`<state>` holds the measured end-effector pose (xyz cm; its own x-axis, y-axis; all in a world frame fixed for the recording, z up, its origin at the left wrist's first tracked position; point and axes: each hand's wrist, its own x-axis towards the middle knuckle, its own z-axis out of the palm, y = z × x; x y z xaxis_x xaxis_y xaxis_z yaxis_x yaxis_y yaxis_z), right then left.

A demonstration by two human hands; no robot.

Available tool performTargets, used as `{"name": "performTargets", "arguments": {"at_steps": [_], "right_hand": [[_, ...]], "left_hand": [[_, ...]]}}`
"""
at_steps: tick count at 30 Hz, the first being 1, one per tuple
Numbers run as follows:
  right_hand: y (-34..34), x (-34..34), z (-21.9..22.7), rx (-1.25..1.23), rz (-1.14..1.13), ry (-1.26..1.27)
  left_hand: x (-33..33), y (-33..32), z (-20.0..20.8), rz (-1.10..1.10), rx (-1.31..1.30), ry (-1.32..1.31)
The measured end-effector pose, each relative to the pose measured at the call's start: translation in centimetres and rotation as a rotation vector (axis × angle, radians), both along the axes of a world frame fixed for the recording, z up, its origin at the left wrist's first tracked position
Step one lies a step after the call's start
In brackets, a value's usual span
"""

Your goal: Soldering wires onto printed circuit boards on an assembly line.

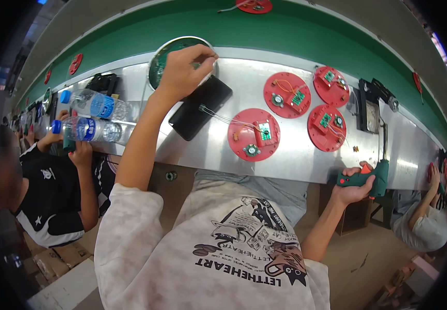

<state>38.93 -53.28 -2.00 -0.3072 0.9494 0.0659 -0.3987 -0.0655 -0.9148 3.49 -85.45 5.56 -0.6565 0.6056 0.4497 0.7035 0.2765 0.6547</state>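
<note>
My left hand (186, 72) hovers over a round metal-rimmed dish (155, 72) holding small green circuit boards. Its thumb and fingers come together; whatever may lie between them is too small to tell. My right hand (355, 190) grips a green pistol-grip tool (381, 178) with an orange trigger, its long thin shaft pointing away from me. Between my hands lies a red disc (239, 138) with a green circuit board and white wires. Those wires run to a small connector on a black flat phone-like slab (195, 116). Three similar red discs (287, 94) lie further right.
Two water bottles (91, 129) lie on the metal bench at left, near a co-worker's hands (81, 152) holding a green tool. A black fixture (369, 111) stands right. Behind the bench, a green belt (296, 39) carries red discs. Another person (422, 222) works at far right.
</note>
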Motion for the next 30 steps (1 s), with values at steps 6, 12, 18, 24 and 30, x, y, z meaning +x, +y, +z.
{"name": "performTargets", "arguments": {"at_steps": [6,12,18,24,30], "right_hand": [[-6.8,0.8,2.3,0.047,0.283,0.072],[-9.9,2.0,1.7,0.377,0.637,-0.316],[-10.2,2.5,2.0,0.368,0.796,-0.339],[-11.4,2.4,2.2,0.248,0.766,-0.370],[-11.7,1.9,2.7,0.220,0.715,-0.423]], "left_hand": [[9.2,0.1,1.1,-0.155,0.119,-0.706],[14.6,1.4,-1.6,-0.100,0.037,-0.450],[17.5,3.1,-4.6,0.122,0.088,-0.085],[17.9,2.5,-6.7,0.158,0.097,0.088],[17.7,2.7,-7.3,0.149,0.097,0.175]]}}
